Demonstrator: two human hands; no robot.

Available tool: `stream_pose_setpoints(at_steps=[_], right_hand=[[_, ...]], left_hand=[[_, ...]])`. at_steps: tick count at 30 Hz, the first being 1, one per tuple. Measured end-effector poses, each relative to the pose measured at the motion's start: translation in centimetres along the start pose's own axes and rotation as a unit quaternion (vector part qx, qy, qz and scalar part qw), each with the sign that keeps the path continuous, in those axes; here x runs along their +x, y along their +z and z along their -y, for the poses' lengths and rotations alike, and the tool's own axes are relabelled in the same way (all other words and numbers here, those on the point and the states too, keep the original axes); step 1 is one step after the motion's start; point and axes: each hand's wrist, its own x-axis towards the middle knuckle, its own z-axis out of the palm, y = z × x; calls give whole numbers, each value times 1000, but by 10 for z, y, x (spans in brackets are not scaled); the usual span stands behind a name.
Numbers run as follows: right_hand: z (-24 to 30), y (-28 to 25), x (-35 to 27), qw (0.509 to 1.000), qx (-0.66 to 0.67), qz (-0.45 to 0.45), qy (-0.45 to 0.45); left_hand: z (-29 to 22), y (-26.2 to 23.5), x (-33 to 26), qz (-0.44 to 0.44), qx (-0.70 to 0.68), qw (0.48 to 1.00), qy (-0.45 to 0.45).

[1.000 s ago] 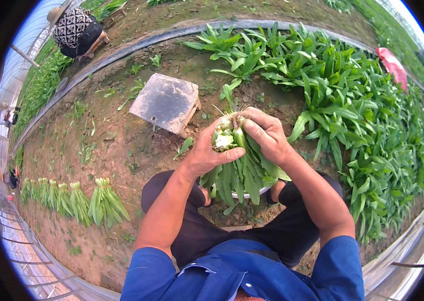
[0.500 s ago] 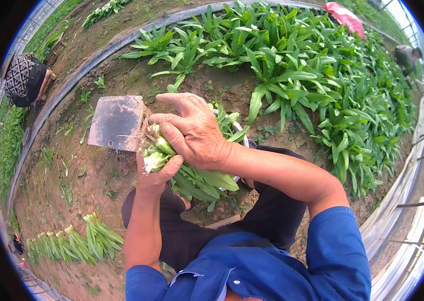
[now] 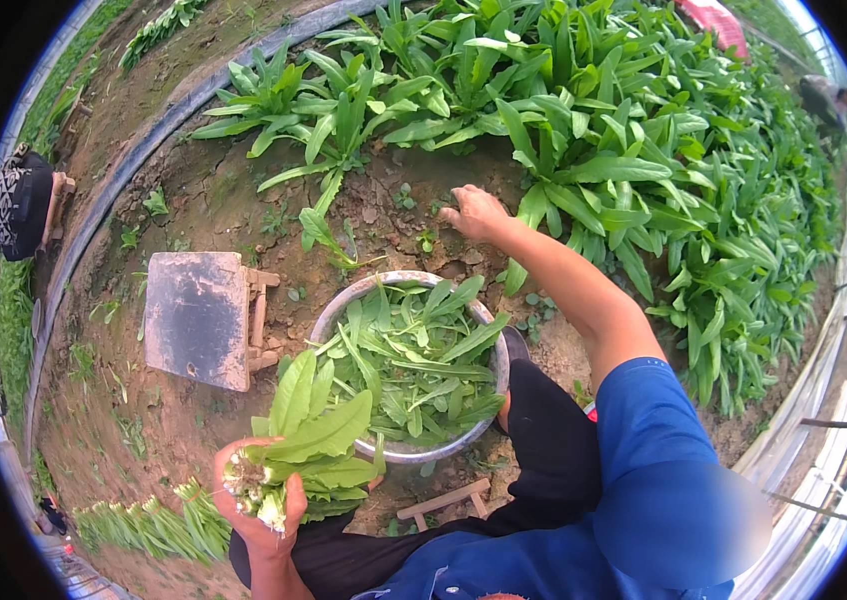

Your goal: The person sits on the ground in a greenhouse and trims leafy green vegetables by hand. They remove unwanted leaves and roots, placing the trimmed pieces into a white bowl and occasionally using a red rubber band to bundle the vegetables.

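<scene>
My left hand (image 3: 261, 506) grips a bunch of green leafy plants (image 3: 315, 441) by the pale root ends, low at the left, just beside a metal basin (image 3: 395, 450). The basin holds loose green leaves (image 3: 413, 365) and stands on the soil in front of my knees. My right hand (image 3: 476, 211) is stretched out past the basin, fingers spread over bare earth, close to the standing leafy plants (image 3: 583, 150). It holds nothing.
A small grey wooden stool (image 3: 198, 317) stands left of the basin. Cut bunches lie in a row (image 3: 148, 520) at lower left. A dense bed of green plants (image 3: 723, 220) fills the right. Another person crouches at far left (image 3: 21, 205); a metal rail (image 3: 843, 380) runs along the right.
Both hands held the bunch together before. Now my right hand has let go and reached forward toward the plants, while my left hand has carried the bunch down to the left.
</scene>
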Motion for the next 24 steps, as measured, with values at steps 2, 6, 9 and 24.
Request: stream_pose_setpoints(at_steps=[2,6,9,24], right_hand=[[-44,10,23,993,-108,-13,-35],[-124,5,48,932,-349,83,45],[-141,-3,50,798,-577,175,30],[-144,6,47,737,-609,272,111]], left_hand=[[1,6,2,-25,-4,999,-24],[7,10,19,14,36,999,-36],[4,18,30,12,36,998,-52],[1,20,44,48,15,996,-70]])
